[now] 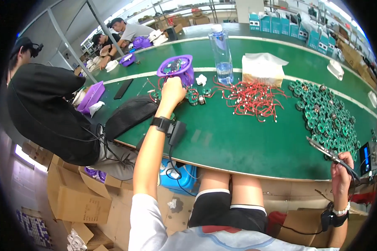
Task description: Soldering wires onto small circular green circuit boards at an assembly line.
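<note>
My left hand (174,91) reaches out over the bench, its fingers closed beside a purple plastic housing (187,74). What they hold is hidden behind the hand. A green circuit board (175,65) shows in the top of the housing. Small green round boards with red wires (193,96) lie just right of this hand. At the right front edge, my right hand (342,170) grips a soldering iron (327,153), its metal tip angled up and left toward a heap of green round boards (324,111).
Past the middle lies a pile of red wires (255,99), with a water bottle (223,56) and a paper-wrapped box (262,69) behind. A black mesh bag (132,115) rests near a person in black (50,108) at left. A device with a blue screen (366,157) stands far right.
</note>
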Demonstrator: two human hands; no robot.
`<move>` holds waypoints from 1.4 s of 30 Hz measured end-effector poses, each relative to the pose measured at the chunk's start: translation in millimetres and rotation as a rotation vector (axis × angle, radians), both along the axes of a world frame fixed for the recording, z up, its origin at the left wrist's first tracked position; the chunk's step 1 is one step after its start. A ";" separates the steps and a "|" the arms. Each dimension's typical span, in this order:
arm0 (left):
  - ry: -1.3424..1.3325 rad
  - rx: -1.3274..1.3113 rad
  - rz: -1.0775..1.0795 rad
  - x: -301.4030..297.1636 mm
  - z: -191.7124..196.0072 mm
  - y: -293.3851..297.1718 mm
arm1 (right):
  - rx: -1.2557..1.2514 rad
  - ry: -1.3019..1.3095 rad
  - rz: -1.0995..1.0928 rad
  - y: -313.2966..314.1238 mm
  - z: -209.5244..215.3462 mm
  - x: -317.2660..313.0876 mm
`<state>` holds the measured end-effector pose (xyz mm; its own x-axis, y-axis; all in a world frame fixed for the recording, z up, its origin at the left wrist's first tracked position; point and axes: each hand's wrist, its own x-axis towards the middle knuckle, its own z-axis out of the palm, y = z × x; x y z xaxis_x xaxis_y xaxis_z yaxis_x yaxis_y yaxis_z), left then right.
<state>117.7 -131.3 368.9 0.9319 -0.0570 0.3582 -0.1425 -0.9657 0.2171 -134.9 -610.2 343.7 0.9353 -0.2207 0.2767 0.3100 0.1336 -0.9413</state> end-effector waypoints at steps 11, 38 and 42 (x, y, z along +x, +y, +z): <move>-0.159 0.025 0.104 36.8 -28.1 -29.3 | 0.033 0.059 0.015 9.9 4.4 4.0; -0.135 -0.980 0.047 32.2 -45.4 -7.3 | 0.038 0.130 0.004 15.7 7.4 5.6; -0.222 -1.044 -0.025 11.1 -39.8 -12.7 | 0.039 0.127 0.013 15.6 8.0 5.9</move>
